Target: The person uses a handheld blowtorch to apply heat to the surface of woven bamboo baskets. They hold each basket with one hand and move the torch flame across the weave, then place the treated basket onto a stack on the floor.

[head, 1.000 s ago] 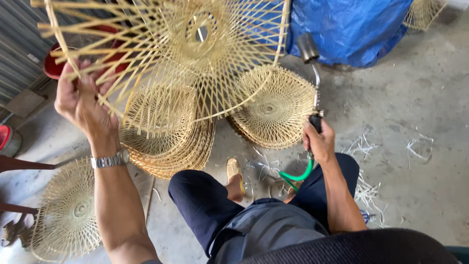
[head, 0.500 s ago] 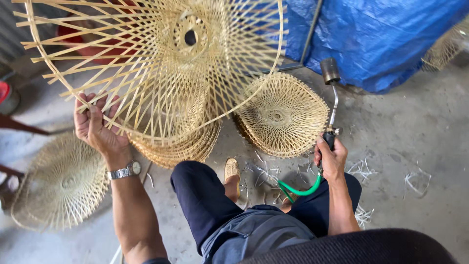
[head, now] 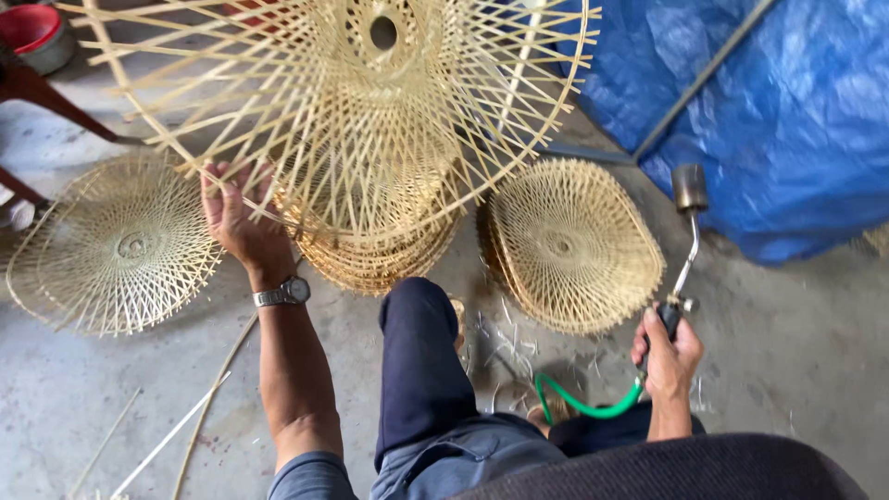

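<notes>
Left hand grips the rim of the raised woven bamboo frame; right hand closed around gas torch handle, right of frame, green hose below.

I see no packages, labels, signs or screens anywhere in my view.

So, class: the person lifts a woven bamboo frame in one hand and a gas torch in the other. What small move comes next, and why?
Probably swinging the torch up toward the bamboo frame: the left hand holds its rim raised, while the right hand keeps the nozzle low and aside.
</notes>
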